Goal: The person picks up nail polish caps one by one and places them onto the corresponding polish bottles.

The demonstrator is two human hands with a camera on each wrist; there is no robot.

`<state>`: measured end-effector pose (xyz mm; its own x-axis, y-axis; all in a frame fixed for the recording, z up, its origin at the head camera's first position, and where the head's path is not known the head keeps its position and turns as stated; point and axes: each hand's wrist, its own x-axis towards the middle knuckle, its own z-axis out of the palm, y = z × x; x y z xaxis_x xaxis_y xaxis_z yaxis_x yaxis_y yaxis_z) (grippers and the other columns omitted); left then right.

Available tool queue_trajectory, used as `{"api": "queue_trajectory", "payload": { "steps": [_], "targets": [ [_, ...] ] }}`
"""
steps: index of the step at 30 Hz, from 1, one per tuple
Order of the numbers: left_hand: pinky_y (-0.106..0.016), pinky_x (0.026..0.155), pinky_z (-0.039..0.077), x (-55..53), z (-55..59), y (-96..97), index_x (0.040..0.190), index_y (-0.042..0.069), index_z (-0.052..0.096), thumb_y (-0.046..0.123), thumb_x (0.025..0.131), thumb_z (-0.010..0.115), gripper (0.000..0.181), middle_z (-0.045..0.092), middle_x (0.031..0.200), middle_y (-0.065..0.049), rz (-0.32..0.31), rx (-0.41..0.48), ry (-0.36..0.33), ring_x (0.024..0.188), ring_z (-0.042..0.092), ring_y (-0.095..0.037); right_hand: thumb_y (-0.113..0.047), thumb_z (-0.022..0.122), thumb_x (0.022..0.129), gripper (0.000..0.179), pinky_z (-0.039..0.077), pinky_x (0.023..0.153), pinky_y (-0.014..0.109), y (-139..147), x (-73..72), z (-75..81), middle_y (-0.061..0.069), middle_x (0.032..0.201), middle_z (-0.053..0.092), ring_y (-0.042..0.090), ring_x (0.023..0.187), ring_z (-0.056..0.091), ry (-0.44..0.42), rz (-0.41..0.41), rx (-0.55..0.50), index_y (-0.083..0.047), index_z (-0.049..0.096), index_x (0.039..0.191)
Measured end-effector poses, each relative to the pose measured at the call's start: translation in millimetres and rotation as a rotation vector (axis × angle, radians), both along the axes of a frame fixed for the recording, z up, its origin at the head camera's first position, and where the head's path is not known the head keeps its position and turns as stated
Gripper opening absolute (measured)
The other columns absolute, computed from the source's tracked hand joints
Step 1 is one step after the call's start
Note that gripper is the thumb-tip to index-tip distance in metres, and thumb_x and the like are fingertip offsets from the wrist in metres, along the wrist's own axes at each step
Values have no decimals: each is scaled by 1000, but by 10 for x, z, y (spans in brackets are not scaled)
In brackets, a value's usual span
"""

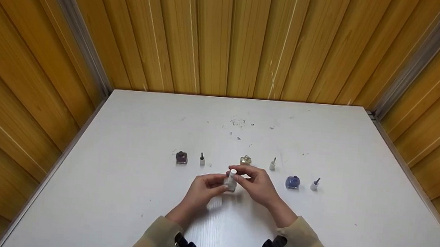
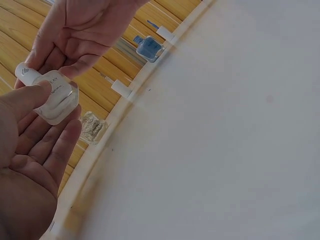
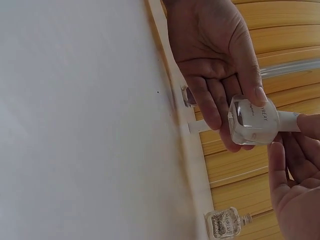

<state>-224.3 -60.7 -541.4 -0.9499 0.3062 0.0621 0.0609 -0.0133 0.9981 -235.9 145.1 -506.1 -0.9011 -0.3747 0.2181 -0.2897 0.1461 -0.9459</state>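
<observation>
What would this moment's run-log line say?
left grip: holds white bottle; right grip: pinches its cap; cap: on bottle; blue bottle: uncapped; gold-flecked bottle: uncapped

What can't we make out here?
Held bottle: label's start, left wrist view, under left thumb.
Gold bottle: base, head view, behind right hand.
Dark bottle: mostly, right wrist view, behind left hand.
Specks: head view, too small to identify.
</observation>
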Motion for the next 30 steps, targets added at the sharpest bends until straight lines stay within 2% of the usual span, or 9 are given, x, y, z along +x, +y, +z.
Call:
{"api": "queue_trajectory", "payload": {
  "steps": [8, 15, 18, 22, 26, 30],
  "targets": [
    [-22, 88, 60, -7, -9, -5, 123, -7, 70, 6, 93, 75, 34, 74, 119, -23, -1, 1, -1, 104, 75, -16, -10, 72, 96, 24, 59, 81, 20, -12, 9, 4, 22, 112, 72, 5, 99, 68, -13, -48, -3, 2, 71, 116],
    [-21, 85, 60, 10, -8, -5, 124, 0, 72, 9, 94, 75, 32, 75, 121, -19, 12, -71, 29, 106, 74, -20, -10, 79, 90, 22, 58, 77, 20, -29, 5, -9, 14, 101, 71, 4, 92, 65, -32, -121, 14, 1, 70, 108],
    [-20, 84, 60, 6, -10, -5, 123, 0, 72, 10, 93, 75, 32, 75, 119, -18, 21, -83, 32, 105, 74, -19, -11, 78, 91, 29, 58, 80, 20, -27, 3, -16, 16, 107, 71, 4, 96, 65, -20, -114, 16, 1, 70, 116],
    [-19, 82, 59, -2, -5, -4, 123, 1, 73, 10, 93, 76, 32, 76, 116, -18, 26, -82, 20, 102, 74, -15, -11, 74, 95, 35, 59, 85, 21, -21, 3, -24, 21, 119, 73, 9, 107, 66, 18, -58, -7, 1, 69, 127],
    [-19, 82, 59, -1, 0, -5, 123, -2, 72, 9, 92, 76, 32, 76, 116, -19, 23, -70, 20, 101, 74, -14, -11, 71, 97, 33, 59, 87, 21, -22, 8, -19, 23, 122, 73, 12, 112, 69, 38, -11, -24, 5, 68, 127],
    [-20, 83, 60, 2, -3, -6, 122, -3, 72, 8, 92, 76, 32, 76, 116, -19, 19, -57, 17, 101, 74, -14, -10, 72, 96, 29, 59, 84, 19, -25, 13, -12, 24, 117, 73, 7, 105, 69, 22, -26, -27, 5, 70, 122]
  ]
}}
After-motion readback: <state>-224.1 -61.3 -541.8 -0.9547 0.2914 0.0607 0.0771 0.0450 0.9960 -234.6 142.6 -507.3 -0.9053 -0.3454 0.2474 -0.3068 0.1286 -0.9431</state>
